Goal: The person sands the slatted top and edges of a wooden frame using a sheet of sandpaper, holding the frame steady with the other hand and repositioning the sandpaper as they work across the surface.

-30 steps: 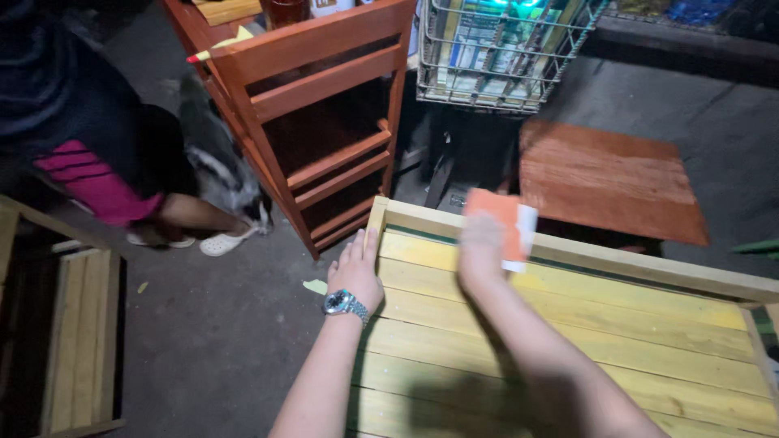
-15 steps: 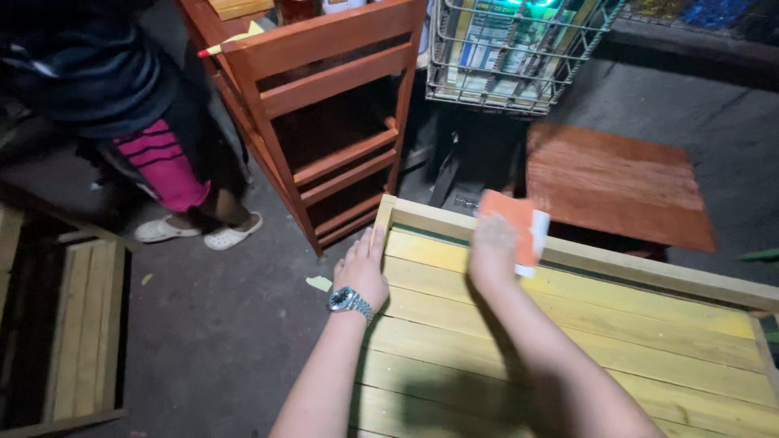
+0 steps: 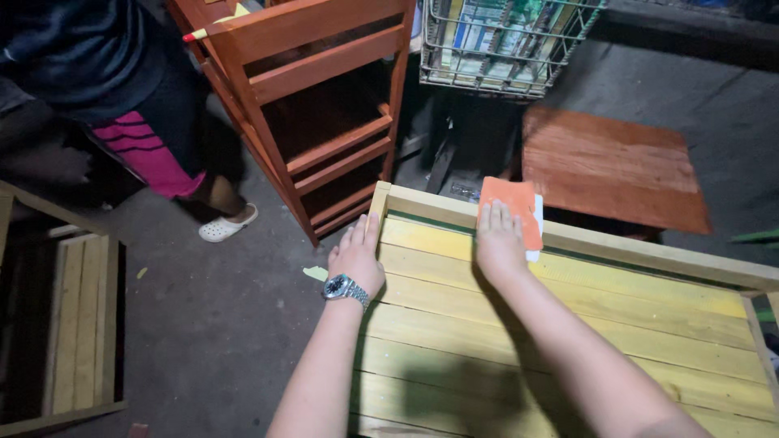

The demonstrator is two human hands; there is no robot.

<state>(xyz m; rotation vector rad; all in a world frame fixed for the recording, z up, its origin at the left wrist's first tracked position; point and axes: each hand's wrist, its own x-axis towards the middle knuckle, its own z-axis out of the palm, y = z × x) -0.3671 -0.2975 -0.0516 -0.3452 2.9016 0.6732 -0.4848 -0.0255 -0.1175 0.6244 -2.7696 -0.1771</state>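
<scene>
Your right grip (image 3: pixel 499 243) presses flat on the pad (image 3: pixel 513 209), now moved up onto the rim (image 3: pixel 633 247). Your left hand (image 3: pixel 357 255) stays spread on the slats (image 3: pixel 568 324).

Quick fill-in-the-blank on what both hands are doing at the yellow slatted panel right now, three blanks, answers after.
1. The right hand presses an ______ sanding pad against the panel's far rail.
2. The left hand lies flat at the corner of the yellow panel, with a ______ on its wrist.
3. The basket beyond the panel is made of ______.

Missing words: orange; watch; wire
</scene>
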